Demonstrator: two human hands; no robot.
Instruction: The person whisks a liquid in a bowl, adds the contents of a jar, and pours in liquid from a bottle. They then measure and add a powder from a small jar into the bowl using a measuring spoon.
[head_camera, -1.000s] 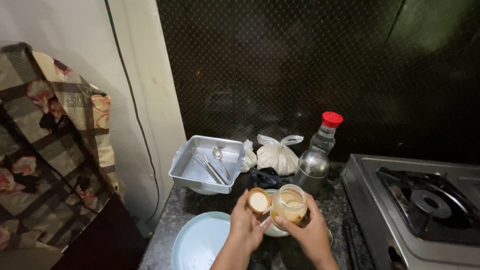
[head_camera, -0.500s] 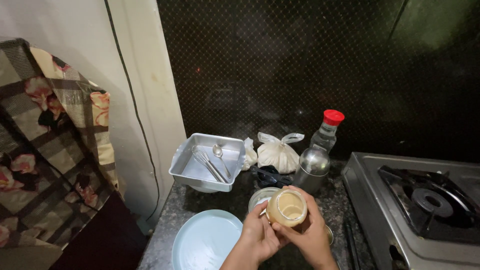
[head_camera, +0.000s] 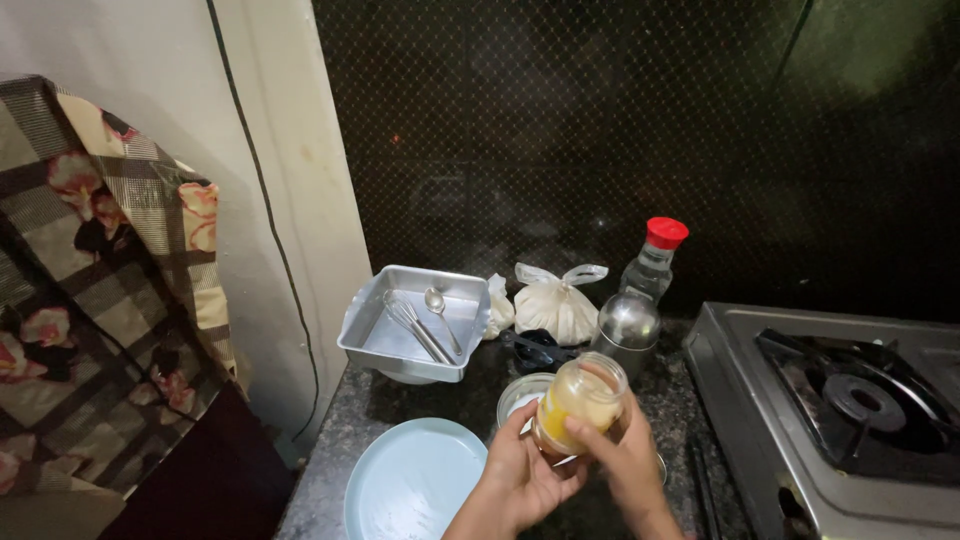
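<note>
Glass jar (head_camera: 580, 405) of thick yellow stuff, held in the air just above the front of the table (head_camera: 370, 410), tipped a little to the left with its mouth toward the camera. No lid on the mouth, as far as can be told; rim bare, yellow contents reaching well up the glass. Nothing seen pouring or spilling out.

Left hand (head_camera: 520, 480) cupped under and around the lower side of the jar, fingers curled closed against the glass. Right hand (head_camera: 630, 460) wrapped round the far side, thumb across the front, also closed on the jar. Both grips firm, no tool in either.

Just behind and below the jar, a small round glass bowl (head_camera: 520, 395) with something pale inside, partly hidden by the left hand; whether any yellow has gone into it cannot be told. To the left, near the table edge, a pale blue plate (head_camera: 410, 485), bare of food.

Farther back, a square metal tray (head_camera: 400, 362) propped on something round, holding a whisk (head_camera: 410, 322) and a spoon (head_camera: 440, 310), both lying idle. Beside the tray, a knotted white plastic bag (head_camera: 555, 305), then a clear bottle with a red cap (head_camera: 650, 270), cap on, behind a rounded steel vessel (head_camera: 627, 325). On the right, a gas stove (head_camera: 840, 400), burner dark, nothing on it. At far left, a flowered checked cloth (head_camera: 100, 290) hanging by the wall.

So far: jar opened and in hand; plate and stove unused, whisk and spoon untouched.
</note>
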